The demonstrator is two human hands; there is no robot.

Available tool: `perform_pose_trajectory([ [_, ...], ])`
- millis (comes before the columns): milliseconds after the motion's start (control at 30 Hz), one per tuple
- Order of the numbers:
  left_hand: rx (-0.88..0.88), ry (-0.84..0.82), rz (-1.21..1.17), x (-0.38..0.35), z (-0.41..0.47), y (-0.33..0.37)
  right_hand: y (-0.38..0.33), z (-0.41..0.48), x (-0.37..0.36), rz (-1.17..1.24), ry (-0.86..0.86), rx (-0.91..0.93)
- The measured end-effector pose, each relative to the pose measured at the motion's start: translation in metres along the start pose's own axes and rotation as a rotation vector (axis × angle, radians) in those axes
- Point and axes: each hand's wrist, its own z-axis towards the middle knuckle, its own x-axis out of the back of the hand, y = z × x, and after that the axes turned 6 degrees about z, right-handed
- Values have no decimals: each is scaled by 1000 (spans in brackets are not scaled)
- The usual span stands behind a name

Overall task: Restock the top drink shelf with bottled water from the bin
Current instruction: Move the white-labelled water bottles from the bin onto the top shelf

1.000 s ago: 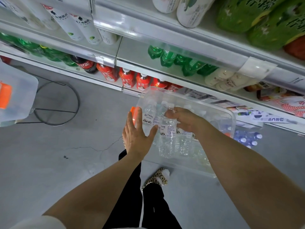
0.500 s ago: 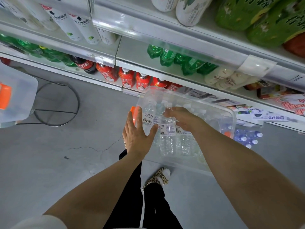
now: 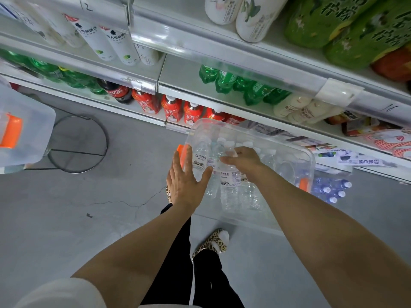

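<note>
A clear plastic bin point(image 3: 295, 150) with orange handles sits low in front of the shelving and holds several water bottles. My right hand point(image 3: 243, 161) reaches into it, its fingers curled over the top of one upright water bottle point(image 3: 230, 181) with a white label. My left hand point(image 3: 185, 176) is at the bin's left end by the orange handle point(image 3: 179, 150). Its fingers are straight and its thumb is spread toward a second labelled bottle point(image 3: 200, 160). The upper shelf point(image 3: 222, 47) runs across the top of the view, with white and green bottles on it.
A second clear bin point(image 3: 24, 134) with an orange handle stands at the left, above a round wire stand point(image 3: 77, 144). Lower shelves hold green bottles point(image 3: 224, 80), red bottles point(image 3: 171, 107) and a cola bottle. A pack of blue-capped water point(image 3: 331, 190) lies right of the bin. My slippered foot point(image 3: 213, 242) is below it.
Almost nothing differs. My right hand stays on the bottle's top and has drifted slightly left. My left hand keeps its place at the bin's left end.
</note>
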Motion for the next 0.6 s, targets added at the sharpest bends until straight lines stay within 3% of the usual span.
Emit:
perform_pose_trajectory([
  [267, -51, -74, -74, 18, -7, 7, 19, -45, 37, 387, -18, 24],
  [400, -88, -83, -171, 40, -26, 40, 13, -86, 55, 433, -10, 149],
  [600, -190, -137, -538, 91, -73, 102, -28, -152, 105, 437, 53, 403],
])
